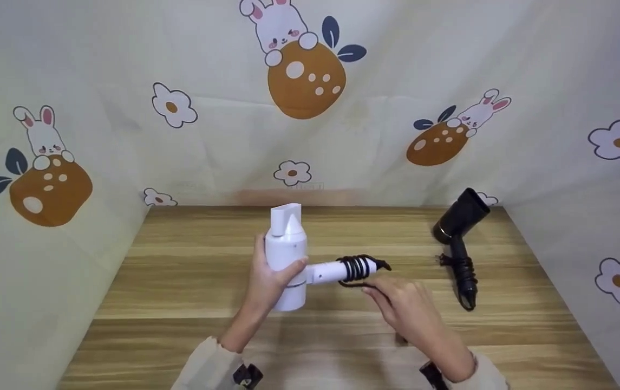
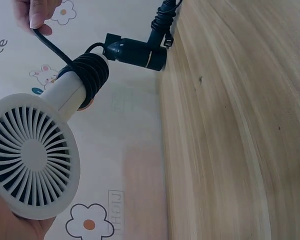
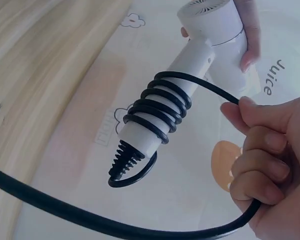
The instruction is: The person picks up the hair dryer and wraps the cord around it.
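A white hair dryer (image 1: 286, 249) is held up above the table, its flat nozzle pointing away from me. My left hand (image 1: 267, 283) grips it round the barrel, thumb across the near side. Black power cord (image 3: 160, 107) is wound in several turns round the handle, which points right. My right hand (image 3: 272, 155) pinches the cord between thumb and forefinger, the other fingers curled over a lower stretch of it. In the left wrist view the round rear grille (image 2: 34, 156) faces the camera. The cord's plug cannot be seen.
A black hair dryer (image 1: 461, 218) lies at the table's back right, its own cord wrapped round the handle. The wooden table (image 1: 180, 303) is enclosed at the back and sides by a pale printed cloth (image 1: 223, 141) with rabbits and flowers.
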`<state>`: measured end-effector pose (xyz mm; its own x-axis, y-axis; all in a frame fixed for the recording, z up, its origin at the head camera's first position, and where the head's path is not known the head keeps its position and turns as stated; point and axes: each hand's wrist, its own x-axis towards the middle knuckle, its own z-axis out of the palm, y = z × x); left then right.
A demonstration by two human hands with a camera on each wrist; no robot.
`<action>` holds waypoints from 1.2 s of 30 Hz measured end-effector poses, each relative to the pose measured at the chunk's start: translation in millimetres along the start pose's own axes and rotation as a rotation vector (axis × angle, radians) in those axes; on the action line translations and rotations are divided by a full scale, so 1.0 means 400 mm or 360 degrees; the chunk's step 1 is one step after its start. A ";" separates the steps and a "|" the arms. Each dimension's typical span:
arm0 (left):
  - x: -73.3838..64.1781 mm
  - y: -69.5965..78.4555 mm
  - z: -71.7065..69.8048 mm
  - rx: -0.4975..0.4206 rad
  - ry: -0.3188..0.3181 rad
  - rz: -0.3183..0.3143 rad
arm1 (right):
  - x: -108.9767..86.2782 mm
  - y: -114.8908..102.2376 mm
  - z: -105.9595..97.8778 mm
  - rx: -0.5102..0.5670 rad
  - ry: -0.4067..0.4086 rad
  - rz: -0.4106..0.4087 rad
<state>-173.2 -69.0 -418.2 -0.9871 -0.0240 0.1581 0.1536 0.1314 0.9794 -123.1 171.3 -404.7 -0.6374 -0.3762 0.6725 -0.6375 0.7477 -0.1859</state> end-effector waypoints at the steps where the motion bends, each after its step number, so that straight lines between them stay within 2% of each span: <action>1: 0.001 0.001 0.001 0.0000 -0.0024 -0.0009 | 0.003 0.003 -0.002 0.0011 0.0026 -0.0020; 8: -0.004 0.000 0.003 -0.0014 -0.0253 -0.0089 | 0.013 0.022 -0.008 0.0063 0.0093 -0.0027; 14: -0.012 0.001 0.000 -0.0043 -0.0449 -0.0090 | 0.015 0.041 0.001 0.0122 0.0090 -0.0049; 19: -0.014 0.008 -0.009 -0.0053 -0.0549 -0.0089 | 0.015 0.061 0.008 0.0216 0.0087 -0.0069; 24: -0.016 0.016 -0.020 -0.0166 -0.0588 -0.0169 | 0.012 0.079 0.013 0.0428 0.0013 0.0021; 31: -0.022 0.027 -0.022 -0.0357 -0.0686 -0.0254 | -0.003 0.089 0.034 0.0827 -0.0091 0.0120; 36: -0.027 0.031 -0.020 -0.0507 -0.0701 -0.0294 | -0.009 0.085 0.029 0.1098 -0.0250 0.0296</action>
<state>-160.2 -75.0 -406.7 -0.9136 0.4062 -0.0202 -0.0851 -0.1424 0.9862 -147.5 191.8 -421.9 -0.7832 -0.3893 0.4848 -0.6073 0.3115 -0.7309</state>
